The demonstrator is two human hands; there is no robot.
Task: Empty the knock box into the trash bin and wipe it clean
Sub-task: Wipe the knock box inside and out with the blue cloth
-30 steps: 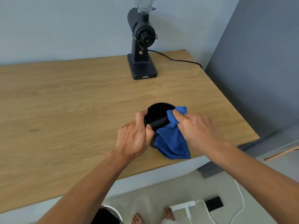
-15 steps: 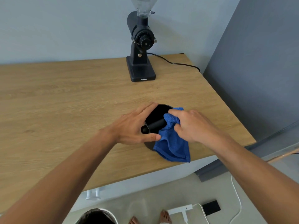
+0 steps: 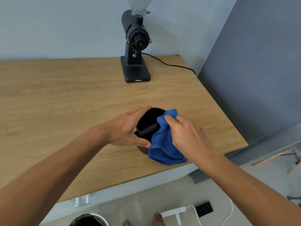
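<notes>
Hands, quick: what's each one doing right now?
Left hand: wrapped around the knock box, steadying it.
Right hand: closed on the blue cloth.

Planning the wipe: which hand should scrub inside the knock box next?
Right. The right hand already holds the blue cloth at the knock box rim, while the left hand steadies the box.

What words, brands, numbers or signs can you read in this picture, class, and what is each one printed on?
Small white brand word on the front of the coffee grinder base: too blurred to read.
Markings round the grinder's adjustment dial: too small to read.
Knock box, blue cloth, wooden table: no text visible.
</notes>
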